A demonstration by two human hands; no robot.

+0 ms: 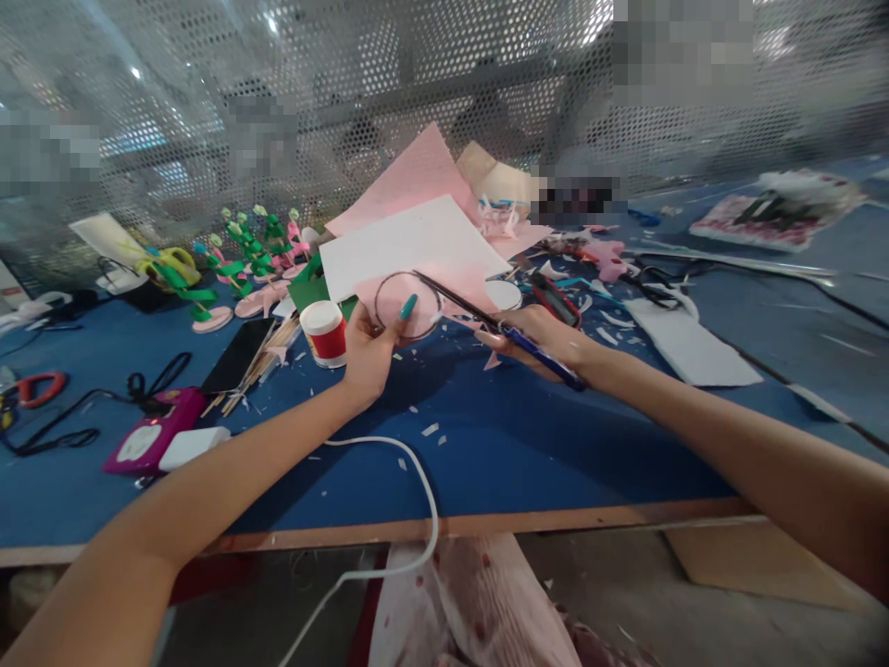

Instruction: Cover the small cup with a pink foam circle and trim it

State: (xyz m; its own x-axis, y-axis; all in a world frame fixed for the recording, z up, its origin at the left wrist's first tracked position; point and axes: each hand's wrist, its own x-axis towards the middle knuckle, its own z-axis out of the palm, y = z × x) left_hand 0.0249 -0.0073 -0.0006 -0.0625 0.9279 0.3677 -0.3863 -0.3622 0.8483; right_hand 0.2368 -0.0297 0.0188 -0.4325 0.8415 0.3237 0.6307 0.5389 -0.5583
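My left hand (371, 347) pinches a piece of pink paper (420, 315) marked with a dark circle outline, its teal-nailed thumb lying across the face. In my right hand (542, 338) is a pair of scissors (462, 301) with dark blades and blue handles. The blades reach leftward over the circle's upper right edge; whether they are cutting into the paper I cannot tell. Behind the hands lie a white sheet (417, 236) and a larger pink sheet (409, 176). A red and white tub (323, 333) stands just left of my left hand.
Green and pink paper plants on round bases (212, 320) stand at the left. A purple power strip (156, 435) with a white plug and cable sits at front left. Thin sticks (260, 366), paper scraps, black scissors (657, 287) and a white strip (694, 343) lie about.
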